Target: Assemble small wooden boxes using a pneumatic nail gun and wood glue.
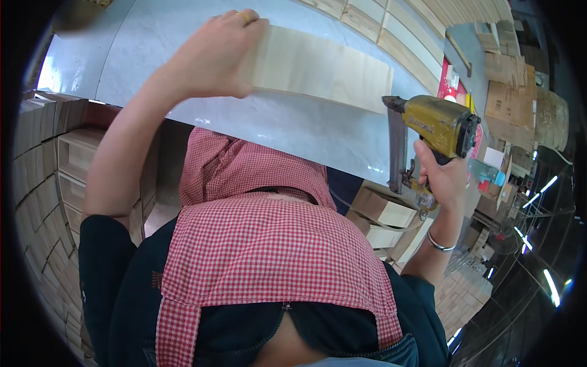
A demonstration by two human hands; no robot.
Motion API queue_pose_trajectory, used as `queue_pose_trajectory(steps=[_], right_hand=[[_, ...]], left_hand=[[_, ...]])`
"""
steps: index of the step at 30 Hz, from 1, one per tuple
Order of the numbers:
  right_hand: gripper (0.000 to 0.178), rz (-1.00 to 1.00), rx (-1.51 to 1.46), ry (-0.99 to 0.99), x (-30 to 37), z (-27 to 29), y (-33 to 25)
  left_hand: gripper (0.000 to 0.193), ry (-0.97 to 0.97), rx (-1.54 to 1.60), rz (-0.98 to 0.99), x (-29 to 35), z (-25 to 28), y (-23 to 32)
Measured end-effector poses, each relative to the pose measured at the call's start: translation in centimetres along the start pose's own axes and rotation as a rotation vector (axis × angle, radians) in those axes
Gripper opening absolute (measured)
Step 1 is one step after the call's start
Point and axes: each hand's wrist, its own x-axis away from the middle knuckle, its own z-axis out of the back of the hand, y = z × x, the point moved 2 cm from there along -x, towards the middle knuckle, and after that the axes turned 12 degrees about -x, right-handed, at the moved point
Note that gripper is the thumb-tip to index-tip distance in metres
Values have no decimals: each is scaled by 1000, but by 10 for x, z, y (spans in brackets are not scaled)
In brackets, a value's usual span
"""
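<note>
A pale, rectangular wooden piece (324,70) lies along the pale blue-grey tabletop. My left hand (223,55) is closed over its left end, thumb on the near side and fingers over the far side. In my right hand (443,177) is a yellow and black nail gun (431,122), fingers wrapped round its handle. The gun's nose meets the right end of the wooden piece in the picture; whether it touches the wood I cannot tell. An air fitting hangs below the gun's handle.
Rows of wooden boards (391,37) lie at the table's far side. Stacked wooden boxes (76,159) stand to the left, and more wooden boxes (388,214) sit under the table's right side. Cardboard boxes (510,101) and a clear bottle with a blue cap (489,173) are at the right.
</note>
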Motion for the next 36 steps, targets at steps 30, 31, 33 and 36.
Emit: queue_pose_trajectory(steps=[30, 31, 33, 36], right_hand=[[29, -126, -57, 4, 24, -37, -2], [29, -123, -54, -1, 24, -39, -4], [31, -79, -60, 50, 26, -41, -9], [32, -36, -66, 83, 29, -43, -17]], left_hand=[[89, 31, 223, 67, -20, -19, 41], [89, 33, 223, 73, -17, -21, 38], [94, 54, 374, 55, -9, -26, 29], [99, 72, 519, 53, -3, -34, 20]])
